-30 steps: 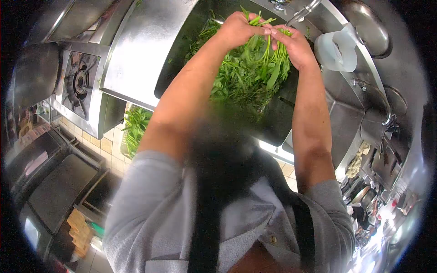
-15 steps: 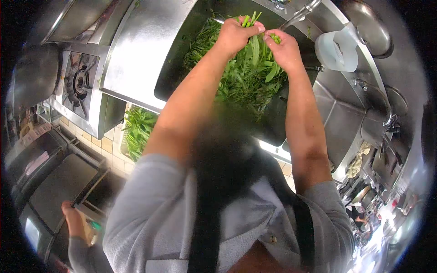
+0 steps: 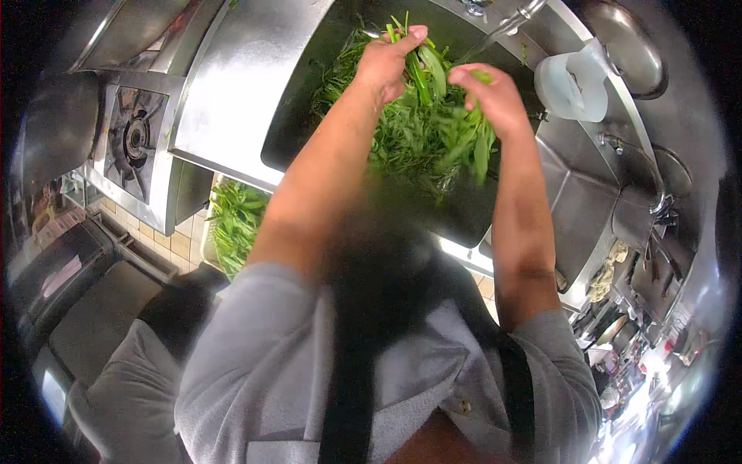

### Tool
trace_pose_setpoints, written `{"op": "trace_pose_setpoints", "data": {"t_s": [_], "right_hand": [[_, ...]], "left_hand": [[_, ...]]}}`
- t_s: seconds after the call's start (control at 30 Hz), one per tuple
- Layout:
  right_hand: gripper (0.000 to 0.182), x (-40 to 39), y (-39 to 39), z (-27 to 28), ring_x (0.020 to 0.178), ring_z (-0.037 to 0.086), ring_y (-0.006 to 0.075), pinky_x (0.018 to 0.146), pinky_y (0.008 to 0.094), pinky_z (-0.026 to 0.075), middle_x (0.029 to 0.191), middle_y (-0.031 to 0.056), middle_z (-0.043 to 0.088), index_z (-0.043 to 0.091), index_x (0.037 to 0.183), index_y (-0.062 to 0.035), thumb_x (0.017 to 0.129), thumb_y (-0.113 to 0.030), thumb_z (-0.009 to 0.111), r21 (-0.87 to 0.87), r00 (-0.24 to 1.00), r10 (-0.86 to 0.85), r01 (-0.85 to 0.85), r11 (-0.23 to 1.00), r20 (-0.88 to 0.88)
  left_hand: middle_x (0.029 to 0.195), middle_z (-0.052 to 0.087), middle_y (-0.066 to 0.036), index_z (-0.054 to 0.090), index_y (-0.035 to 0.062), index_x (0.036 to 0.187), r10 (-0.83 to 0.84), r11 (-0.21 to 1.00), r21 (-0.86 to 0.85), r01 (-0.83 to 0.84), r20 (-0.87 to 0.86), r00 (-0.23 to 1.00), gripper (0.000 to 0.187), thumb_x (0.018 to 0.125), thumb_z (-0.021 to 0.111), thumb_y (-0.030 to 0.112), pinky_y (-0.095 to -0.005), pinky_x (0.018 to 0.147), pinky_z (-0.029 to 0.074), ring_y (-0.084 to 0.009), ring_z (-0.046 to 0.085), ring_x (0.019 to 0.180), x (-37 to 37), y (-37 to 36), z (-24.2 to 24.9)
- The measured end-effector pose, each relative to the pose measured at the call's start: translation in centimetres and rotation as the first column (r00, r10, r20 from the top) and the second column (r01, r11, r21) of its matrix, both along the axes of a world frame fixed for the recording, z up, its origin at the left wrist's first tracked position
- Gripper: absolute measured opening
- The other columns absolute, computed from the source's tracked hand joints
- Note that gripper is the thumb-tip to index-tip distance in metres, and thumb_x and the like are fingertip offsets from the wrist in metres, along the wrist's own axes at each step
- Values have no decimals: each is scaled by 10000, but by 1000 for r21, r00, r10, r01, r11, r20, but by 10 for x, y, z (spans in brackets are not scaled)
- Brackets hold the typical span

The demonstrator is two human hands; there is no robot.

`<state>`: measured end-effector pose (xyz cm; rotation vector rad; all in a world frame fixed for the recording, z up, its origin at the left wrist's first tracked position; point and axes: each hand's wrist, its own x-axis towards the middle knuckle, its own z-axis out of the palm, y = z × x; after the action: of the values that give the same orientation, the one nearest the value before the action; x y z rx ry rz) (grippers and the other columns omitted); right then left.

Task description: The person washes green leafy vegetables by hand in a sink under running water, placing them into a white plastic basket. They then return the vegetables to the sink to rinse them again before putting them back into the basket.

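Observation:
Over the sink, my left hand is closed round a bunch of leafy green stems, thumb on top and the cut ends poking up past it. To its right, my right hand grips some leafy greens, whose leaves hang below it, smeared by motion. The two hands are apart. Beneath them, a heap of finer, feathery greens fills the middle of the sink.
A faucet reaches over the sink's far right corner. Beside it stands a white plastic pitcher. A steel counter and gas burner lie left. Below is a basket of greens. Another person is close behind, lower left.
My hands have separated: the left moved slightly left with its bunch, the right moved right and down with some greens. The other person has come nearer on the lower left.

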<state>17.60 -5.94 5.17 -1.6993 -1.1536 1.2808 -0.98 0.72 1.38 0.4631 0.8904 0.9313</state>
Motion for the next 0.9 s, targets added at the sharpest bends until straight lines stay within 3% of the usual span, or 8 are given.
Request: {"op": "trace_pose_setpoints", "data": {"t_s": [0.03,0.1,0.23,0.43,0.63,0.7,0.73,0.9], "right_hand": [[304,-9,-3,2,593,583,121,589,259,470,796,50,667,669,1014,-32,826,-269,697,-64,980,126,-117,991,154],[288,-15,-4,-18,564,562,121,582,284,465,732,23,632,671,1007,-47,834,-276,659,-84,970,238,-234,969,45],[229,-8,0,-29,588,509,96,558,261,419,782,0,617,655,999,-38,869,-223,615,-105,971,230,-223,969,58],[221,1,1,3,548,478,86,549,242,385,838,41,689,655,943,-30,840,-221,614,-165,971,239,-232,959,21],[277,13,2,-2,522,470,79,511,233,365,808,37,685,663,995,-19,827,-238,645,-172,964,255,-265,949,-78],[293,13,3,7,514,469,73,498,227,357,773,21,663,662,1000,-12,812,-236,691,-82,970,62,-44,996,235],[308,14,4,5,516,470,66,495,221,354,753,11,652,661,1006,-15,803,-237,726,8,964,-53,53,999,261],[312,-8,1,35,518,457,54,496,218,371,773,29,673,680,967,-24,815,-290,736,-30,960,97,-92,995,264]], "left_hand": [[929,651,-49,655,68,989,-3,1000,1,3,2,1000,257,835,763,245,-355,667,519,-175,618,775,2,0,1],[1055,628,-71,602,71,1211,-39,999,37,36,91,995,387,887,692,262,-438,792,520,-231,608,989,6,0,2],[1126,614,-66,579,80,1255,-101,993,84,83,235,967,371,927,638,244,-431,848,508,-230,590,1044,1,2,-4],[984,668,-33,648,54,1112,-262,957,152,247,88,961,229,908,671,155,-323,768,482,-143,604,898,-27,-7,-1],[883,657,-35,646,43,902,-126,986,114,120,48,991,173,861,737,183,-292,619,452,-118,585,790,-32,-11,0],[879,655,-35,632,48,869,-109,984,140,112,-27,994,188,848,752,191,-292,595,444,-118,580,770,-35,-12,4],[874,653,-35,619,54,836,-92,980,165,109,-103,990,207,834,767,199,-292,571,436,-118,575,750,-35,-14,7],[817,636,-29,603,68,804,-107,976,163,142,-203,973,221,831,768,214,-284,559,423,-113,558,711,-32,-14,10]]}}
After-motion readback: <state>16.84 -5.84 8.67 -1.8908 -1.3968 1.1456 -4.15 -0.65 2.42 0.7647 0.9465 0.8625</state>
